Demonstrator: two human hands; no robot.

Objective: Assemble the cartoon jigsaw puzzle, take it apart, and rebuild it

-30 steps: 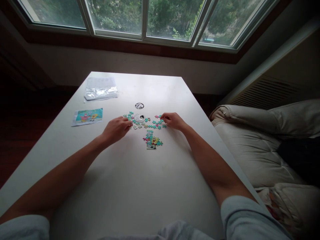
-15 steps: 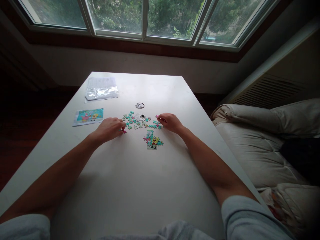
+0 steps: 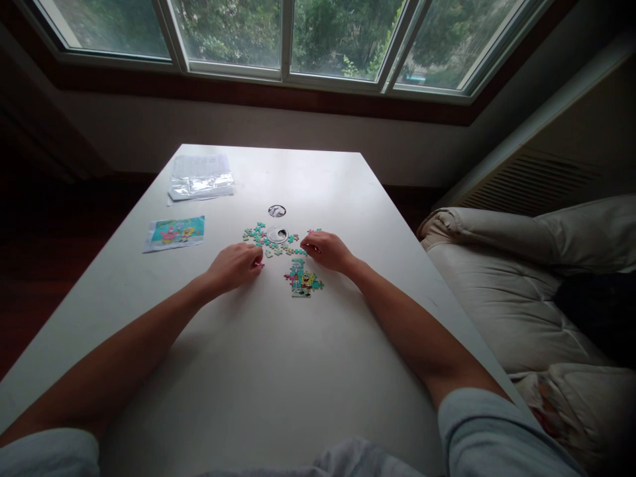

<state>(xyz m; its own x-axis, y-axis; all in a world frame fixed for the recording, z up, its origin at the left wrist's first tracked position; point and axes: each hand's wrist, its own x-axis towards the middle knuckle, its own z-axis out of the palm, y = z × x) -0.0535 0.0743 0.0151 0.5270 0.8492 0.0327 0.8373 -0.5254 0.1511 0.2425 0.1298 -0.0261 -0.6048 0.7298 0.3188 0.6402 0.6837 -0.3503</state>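
Note:
My left hand (image 3: 237, 266) is closed in a pinch on a small pink puzzle piece (image 3: 261, 265), just left of the joined puzzle section (image 3: 301, 281). That section lies flat and shows cartoon figures on teal. My right hand (image 3: 328, 251) is at the right side of the loose puzzle pieces (image 3: 257, 233), its fingers bent together over some of them. Whatever those fingertips may hold is hidden. A round metal tin (image 3: 277, 234) sits among the loose pieces.
On the white table (image 3: 278, 371), a round disc (image 3: 277, 211) lies behind the tin. A cartoon picture sheet (image 3: 175, 233) and a clear plastic packet (image 3: 201, 177) with papers are at the left. A cushioned seat (image 3: 497, 291) stands right of the table; a window (image 3: 238, 33) is beyond.
My left hand has moved right with the pink puzzle piece, closer to the joined section. My right hand has shifted left and slightly nearer, uncovering a pink piece behind it.

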